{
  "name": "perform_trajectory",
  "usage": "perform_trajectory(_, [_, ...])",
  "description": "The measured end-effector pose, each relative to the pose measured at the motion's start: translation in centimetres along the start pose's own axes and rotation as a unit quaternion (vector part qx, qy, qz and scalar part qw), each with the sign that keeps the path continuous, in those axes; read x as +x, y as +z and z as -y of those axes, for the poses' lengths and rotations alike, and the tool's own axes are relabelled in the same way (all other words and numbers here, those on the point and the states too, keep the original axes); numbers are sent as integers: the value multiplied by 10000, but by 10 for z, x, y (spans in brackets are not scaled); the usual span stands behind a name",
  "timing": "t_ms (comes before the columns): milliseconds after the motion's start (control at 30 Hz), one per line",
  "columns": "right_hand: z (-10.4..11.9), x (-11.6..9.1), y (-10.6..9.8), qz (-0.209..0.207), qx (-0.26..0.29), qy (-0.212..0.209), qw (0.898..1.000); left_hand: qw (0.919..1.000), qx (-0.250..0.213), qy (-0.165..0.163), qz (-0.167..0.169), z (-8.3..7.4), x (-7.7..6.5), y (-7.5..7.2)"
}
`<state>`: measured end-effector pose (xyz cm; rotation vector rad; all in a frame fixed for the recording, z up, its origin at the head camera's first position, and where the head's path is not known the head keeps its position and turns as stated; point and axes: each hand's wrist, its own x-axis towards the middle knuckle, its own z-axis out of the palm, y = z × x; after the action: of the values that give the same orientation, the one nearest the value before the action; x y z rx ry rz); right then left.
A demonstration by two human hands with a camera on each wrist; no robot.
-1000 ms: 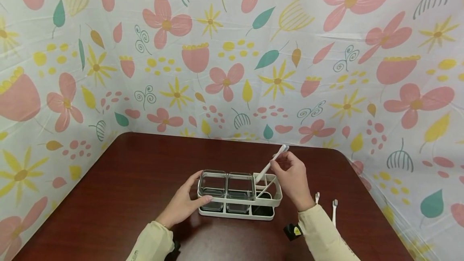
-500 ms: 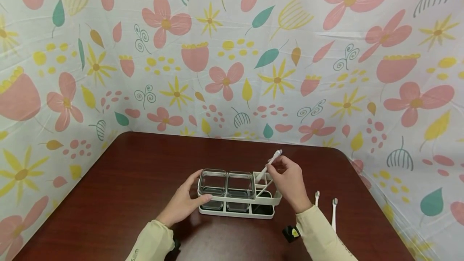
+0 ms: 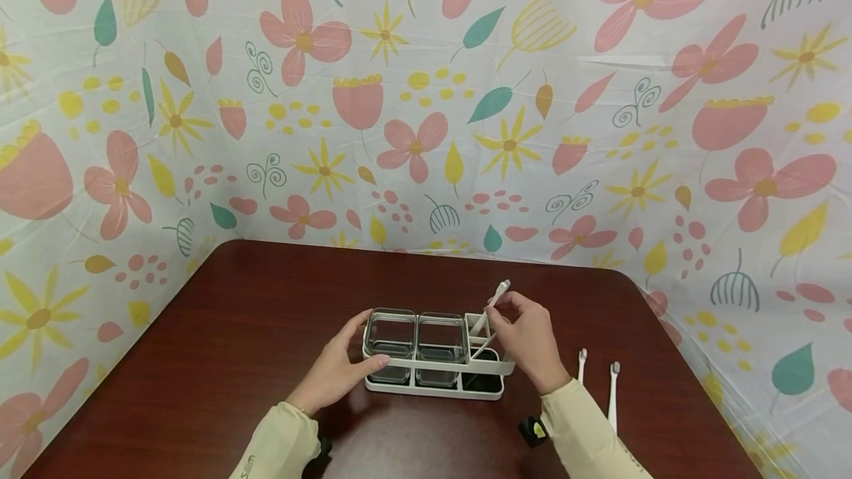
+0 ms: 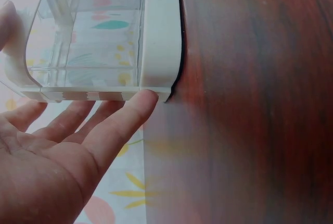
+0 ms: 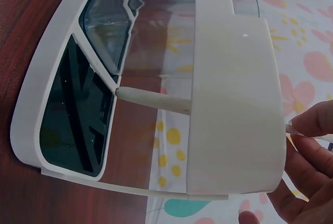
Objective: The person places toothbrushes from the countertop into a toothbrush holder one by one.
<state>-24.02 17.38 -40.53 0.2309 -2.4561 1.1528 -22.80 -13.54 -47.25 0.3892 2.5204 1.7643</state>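
Note:
My left hand (image 3: 338,372) holds the left end of a white two-tier toothbrush holder (image 3: 435,392), thumb along the front and fingers at the end. Two clear cups (image 3: 442,338) sit side by side in it. At its right end, my right hand (image 3: 532,331) pinches a white toothbrush (image 3: 498,294), bristle end up and tilted. The brush's lower part stands in a back compartment of the upper tier. From the right wrist view, a pale handle (image 5: 151,99) shows below that tier, its tip at the base's divider. The dark base pad (image 5: 78,114) lies under it.
Two more white toothbrushes (image 3: 614,394) lie on the dark wooden table (image 3: 286,294), right of the holder and close to my right sleeve (image 3: 586,427). A flower-patterned cloth (image 3: 413,94) hangs behind the table and along its sides.
My right hand has moved down and slightly left, and the toothbrush it pinches has sunk lower into the holder. My left hand stays where it was.

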Motion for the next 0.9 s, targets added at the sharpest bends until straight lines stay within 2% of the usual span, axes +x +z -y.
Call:
perform_trajectory(533, [-2, -3, 6, 107, 210, 71, 9997, 9999, 33, -93, -37, -3, -2, 0])
perform_trajectory(667, [-4, -3, 7, 87, 120, 74, 9999, 9998, 110, -128, -54, -3, -2, 0])
perform_trajectory(900, [-4, -3, 6, 7, 35, 19, 10000, 9999, 113, 6, -77, -2, -1, 1])
